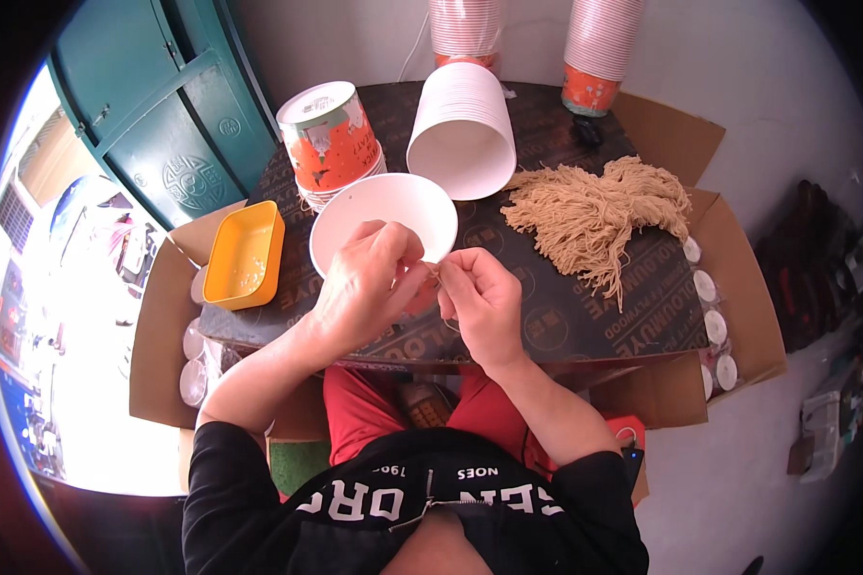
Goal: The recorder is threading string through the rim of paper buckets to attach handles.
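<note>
Over the near edge of the table, my left hand [366, 287] and my right hand [484, 295] meet with fingertips pinched together. A short piece of thin beige string [434, 270] shows between them, and the fingers hide most of it. Just behind and under my left hand is a white paper tub [379, 206], its wide mouth facing up toward me. Part of its side is covered by my hands. Right of my hands lies a loose heap of beige strings [594, 216].
Behind stand an orange printed tub stack [331, 144], white nested tubs [462, 129] lying with their mouth toward me, and wrapped tub stacks [604, 53]. A yellow tray [244, 257] sits at left. Open cartons [738, 287] flank the dark table [566, 331].
</note>
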A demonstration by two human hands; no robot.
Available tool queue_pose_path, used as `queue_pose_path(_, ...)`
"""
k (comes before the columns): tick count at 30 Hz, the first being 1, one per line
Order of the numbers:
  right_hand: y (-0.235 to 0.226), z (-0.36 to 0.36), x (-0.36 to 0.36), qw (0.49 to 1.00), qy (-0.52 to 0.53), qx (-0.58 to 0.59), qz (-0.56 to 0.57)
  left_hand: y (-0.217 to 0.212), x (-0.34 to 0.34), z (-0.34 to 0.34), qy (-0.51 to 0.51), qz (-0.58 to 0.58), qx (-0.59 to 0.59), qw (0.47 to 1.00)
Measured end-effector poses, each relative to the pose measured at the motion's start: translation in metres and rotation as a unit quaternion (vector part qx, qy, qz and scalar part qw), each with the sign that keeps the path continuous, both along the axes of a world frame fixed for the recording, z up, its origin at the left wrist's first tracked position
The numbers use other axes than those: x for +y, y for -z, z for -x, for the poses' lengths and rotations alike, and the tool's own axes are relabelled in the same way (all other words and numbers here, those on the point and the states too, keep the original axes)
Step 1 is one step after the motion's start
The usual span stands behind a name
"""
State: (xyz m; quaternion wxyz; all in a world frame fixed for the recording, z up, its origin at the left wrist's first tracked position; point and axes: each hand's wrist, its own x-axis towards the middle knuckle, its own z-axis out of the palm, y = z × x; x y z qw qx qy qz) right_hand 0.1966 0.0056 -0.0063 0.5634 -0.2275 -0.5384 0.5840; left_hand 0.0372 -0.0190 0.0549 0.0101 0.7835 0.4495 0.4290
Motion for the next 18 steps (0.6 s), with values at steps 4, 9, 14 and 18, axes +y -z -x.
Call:
queue_pose_path(4, -0.0005, 0.0, 0.001, 0.999, -0.023, 0.015, 0.028, 0.0006, 0.0055, 0.0049, 0.002, -0.02, 0.066, 0.998)
queue_pose_path(9, -0.0032, -0.0023, 0.0017, 0.995, -0.057, 0.038, 0.078, -0.0033, 0.0023, 0.0016, 0.005, 0.032, 0.034, 0.999)
queue_pose_path(14, -0.0044, -0.0043, 0.0004, 0.988, -0.086, 0.059, 0.118, -0.0027, 0.0053, 0.0058, 0.024, 0.061, 0.035, 0.997)
queue_pose_path(18, -0.0027, -0.0071, 0.0002, 0.981, -0.113, 0.079, 0.133, -0.0051, 0.0034, 0.0024, 0.027, 0.088, 0.017, 0.996)
